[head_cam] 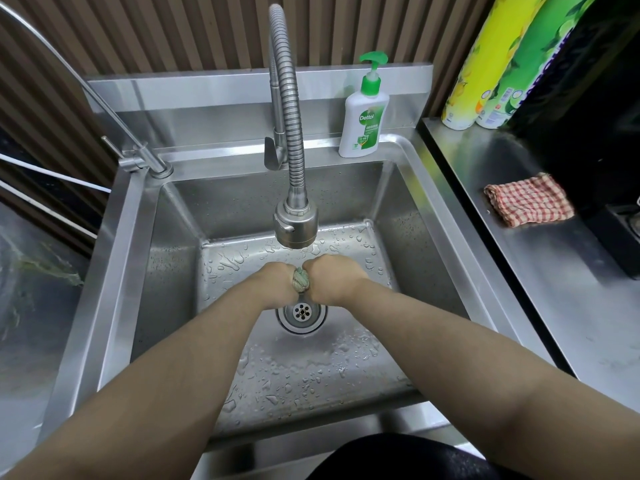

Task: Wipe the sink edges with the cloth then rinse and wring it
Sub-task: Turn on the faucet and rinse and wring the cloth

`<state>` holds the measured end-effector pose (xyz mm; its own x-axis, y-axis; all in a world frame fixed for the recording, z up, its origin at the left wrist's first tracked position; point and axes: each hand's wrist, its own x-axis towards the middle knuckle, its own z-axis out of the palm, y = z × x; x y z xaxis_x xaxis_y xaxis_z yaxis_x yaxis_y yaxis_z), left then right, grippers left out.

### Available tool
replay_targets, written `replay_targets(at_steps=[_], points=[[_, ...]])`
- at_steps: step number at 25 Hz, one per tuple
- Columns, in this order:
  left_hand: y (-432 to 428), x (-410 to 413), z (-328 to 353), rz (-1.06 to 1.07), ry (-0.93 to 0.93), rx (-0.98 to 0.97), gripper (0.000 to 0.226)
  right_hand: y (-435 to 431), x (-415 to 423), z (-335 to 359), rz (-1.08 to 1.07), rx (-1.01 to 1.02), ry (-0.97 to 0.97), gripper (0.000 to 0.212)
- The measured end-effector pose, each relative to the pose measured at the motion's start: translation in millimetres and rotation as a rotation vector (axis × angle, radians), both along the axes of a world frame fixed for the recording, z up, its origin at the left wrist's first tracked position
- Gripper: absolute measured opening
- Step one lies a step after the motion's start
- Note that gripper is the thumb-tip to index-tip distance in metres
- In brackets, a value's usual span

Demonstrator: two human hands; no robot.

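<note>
We judge this the wringing step: our left hand and right hand clench the twisted pale-green cloth between them, over the round steel drain (no water visibly runs); next, twist harder

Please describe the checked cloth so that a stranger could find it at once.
Start at the steel sink and look to the counter on its right. The checked cloth lies folded there, alone. Its red and white squares set it apart from the greenish cloth that both hands wring.
</note>
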<state>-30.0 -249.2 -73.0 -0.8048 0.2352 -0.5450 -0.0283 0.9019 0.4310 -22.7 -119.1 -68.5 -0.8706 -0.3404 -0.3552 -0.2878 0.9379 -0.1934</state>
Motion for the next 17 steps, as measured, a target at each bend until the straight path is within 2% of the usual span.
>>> replay_targets(at_steps=[5,8,10,11,13,14,17], points=[[-2.9,9.1,3.6,-0.03,0.017,0.008,0.019,-3.3,10.2,-1.6,0.0,0.005,0.005,0.017],[-5.4,19.9,4.4,-0.02,0.111,0.001,0.012,-7.7,14.9,5.0,-0.023,0.02,0.0,0.018],[-11.2,27.4,2.7,-0.015,0.156,0.051,0.018,-8.8,17.6,12.6,-0.079,0.033,-0.078,0.021],[-15.1,29.8,3.2,-0.018,0.118,0.121,0.025,-5.9,19.1,16.2,-0.118,0.025,-0.133,0.024],[-22.6,33.6,12.5,0.094,-0.055,0.375,0.037,6.0,24.2,24.9,-0.199,-0.057,-0.223,0.035],[-25.4,35.1,18.8,0.169,-0.118,0.474,0.034,12.9,27.7,30.2,-0.239,-0.141,-0.249,0.042],[-32.3,36.1,32.8,0.265,-0.202,0.507,0.029,22.3,37.2,47.4,-0.305,-0.429,-0.252,0.053]])
